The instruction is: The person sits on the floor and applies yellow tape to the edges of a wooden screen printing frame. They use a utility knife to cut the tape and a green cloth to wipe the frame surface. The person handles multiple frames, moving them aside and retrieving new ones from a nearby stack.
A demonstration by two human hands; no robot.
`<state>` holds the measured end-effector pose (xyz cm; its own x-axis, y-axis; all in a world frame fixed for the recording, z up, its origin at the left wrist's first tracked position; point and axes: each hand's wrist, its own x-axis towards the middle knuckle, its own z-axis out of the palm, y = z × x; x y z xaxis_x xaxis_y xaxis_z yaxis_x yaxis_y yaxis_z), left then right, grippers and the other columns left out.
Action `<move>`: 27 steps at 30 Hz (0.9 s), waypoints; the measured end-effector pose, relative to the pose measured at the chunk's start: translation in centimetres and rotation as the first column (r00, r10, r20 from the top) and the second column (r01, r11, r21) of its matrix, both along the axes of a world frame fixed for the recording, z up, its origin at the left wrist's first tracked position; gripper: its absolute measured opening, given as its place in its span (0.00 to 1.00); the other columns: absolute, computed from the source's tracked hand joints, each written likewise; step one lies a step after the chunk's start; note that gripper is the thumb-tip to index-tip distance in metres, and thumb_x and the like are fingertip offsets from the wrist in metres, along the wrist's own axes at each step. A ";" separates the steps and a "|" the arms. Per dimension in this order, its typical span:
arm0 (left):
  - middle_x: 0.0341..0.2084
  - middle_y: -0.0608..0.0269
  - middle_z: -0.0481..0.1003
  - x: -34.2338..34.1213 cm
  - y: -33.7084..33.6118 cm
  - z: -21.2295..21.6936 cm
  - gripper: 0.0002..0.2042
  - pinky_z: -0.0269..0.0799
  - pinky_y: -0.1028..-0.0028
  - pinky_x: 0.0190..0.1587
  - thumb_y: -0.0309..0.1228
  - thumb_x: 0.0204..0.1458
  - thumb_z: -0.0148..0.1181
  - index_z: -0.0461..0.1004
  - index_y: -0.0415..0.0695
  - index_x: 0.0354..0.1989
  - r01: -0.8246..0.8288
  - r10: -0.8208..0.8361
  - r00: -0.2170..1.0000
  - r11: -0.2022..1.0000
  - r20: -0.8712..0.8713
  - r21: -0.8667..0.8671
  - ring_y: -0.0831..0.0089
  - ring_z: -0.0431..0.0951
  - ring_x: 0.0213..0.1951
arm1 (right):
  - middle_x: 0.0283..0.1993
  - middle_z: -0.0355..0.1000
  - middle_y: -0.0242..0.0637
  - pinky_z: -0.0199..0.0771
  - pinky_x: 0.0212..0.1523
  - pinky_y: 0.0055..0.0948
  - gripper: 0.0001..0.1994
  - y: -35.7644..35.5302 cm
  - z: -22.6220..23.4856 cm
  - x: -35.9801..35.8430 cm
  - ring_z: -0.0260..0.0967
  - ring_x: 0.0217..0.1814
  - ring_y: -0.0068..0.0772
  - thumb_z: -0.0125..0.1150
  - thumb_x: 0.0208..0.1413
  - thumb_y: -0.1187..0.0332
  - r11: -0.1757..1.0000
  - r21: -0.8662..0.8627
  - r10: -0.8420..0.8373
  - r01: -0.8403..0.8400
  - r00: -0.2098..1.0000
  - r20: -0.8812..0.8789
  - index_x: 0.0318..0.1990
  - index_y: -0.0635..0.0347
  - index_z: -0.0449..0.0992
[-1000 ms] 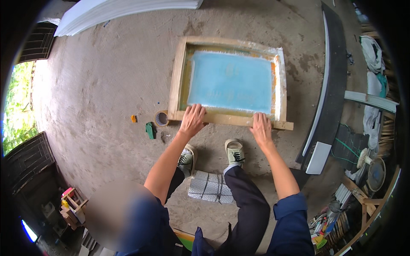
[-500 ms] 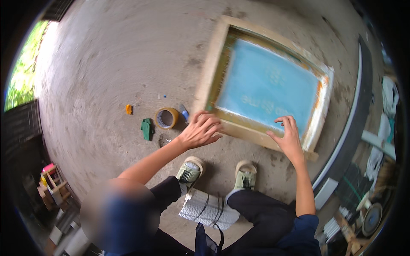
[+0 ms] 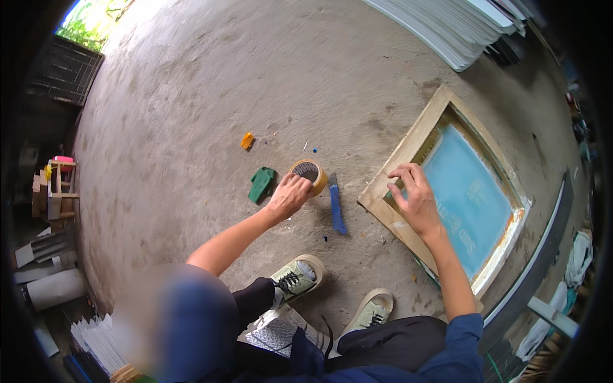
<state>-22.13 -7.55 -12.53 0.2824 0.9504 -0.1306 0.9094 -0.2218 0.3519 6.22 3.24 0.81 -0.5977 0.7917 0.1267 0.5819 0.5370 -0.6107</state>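
Left hand [image 3: 288,196] grasps the tape roll [image 3: 309,175]; right hand [image 3: 416,199], fingers spread, steadies the frame [image 3: 408,153]. The knife [image 3: 336,205] beside the left grip could nick fingers.

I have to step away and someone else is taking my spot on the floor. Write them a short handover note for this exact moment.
Left hand: reaching onto the roll of brown tape on the concrete floor, fingers on its side; a closed grip is not clear.
Right hand: resting, fingers spread, on the near corner of the wooden screen frame, which lies flat with its blue mesh up.
Nearby: blue knife between tape and frame, green piece left of the tape, small orange piece beyond.
Done: tape already lines the frame's inner edges.
Left: roll not yet lifted; knife untouched.
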 end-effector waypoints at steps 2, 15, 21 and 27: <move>0.38 0.52 0.67 0.3 0.6 2.7 0.08 0.59 0.60 0.52 0.32 0.57 0.46 0.64 0.40 0.38 -0.086 0.077 0.972 0.996 0.222 0.030 0.58 0.67 0.45 | 0.41 0.65 0.37 0.67 0.47 0.36 0.07 -1.2 0.7 1.4 0.65 0.48 0.41 0.58 0.51 0.69 0.999 -0.042 -0.026 0.026 1.000 0.007 0.36 0.60 0.71; 0.34 0.63 0.68 11.2 -0.4 27.0 0.11 0.57 0.63 0.55 0.27 0.47 0.58 0.67 0.45 0.38 0.213 -0.487 0.853 0.655 0.189 0.725 0.67 0.69 0.43 | 0.48 0.66 0.39 0.67 0.53 0.28 0.20 -9.8 18.3 8.0 0.66 0.48 0.29 0.50 0.60 0.62 0.780 -0.626 -0.432 -0.017 0.708 -0.558 0.54 0.67 0.64; 0.36 0.68 0.66 17.0 -1.1 31.8 0.13 0.56 0.63 0.60 0.30 0.46 0.55 0.66 0.49 0.42 0.484 -0.501 0.810 0.278 -0.305 0.829 0.73 0.68 0.44 | 0.47 0.68 0.41 0.67 0.53 0.33 0.19 -14.9 22.5 11.6 0.67 0.48 0.32 0.43 0.63 0.61 0.785 -0.614 -0.510 -0.082 0.477 -0.716 0.51 0.68 0.67; 0.35 0.68 0.64 20.7 -2.1 31.8 0.10 0.57 0.66 0.59 0.30 0.47 0.54 0.65 0.49 0.39 0.484 -0.470 0.825 0.298 -0.315 0.823 0.72 0.66 0.43 | 0.47 0.69 0.43 0.67 0.55 0.35 0.17 -16.7 21.5 13.7 0.67 0.49 0.35 0.43 0.63 0.64 0.794 -0.608 -0.579 -0.001 0.305 -0.756 0.49 0.69 0.68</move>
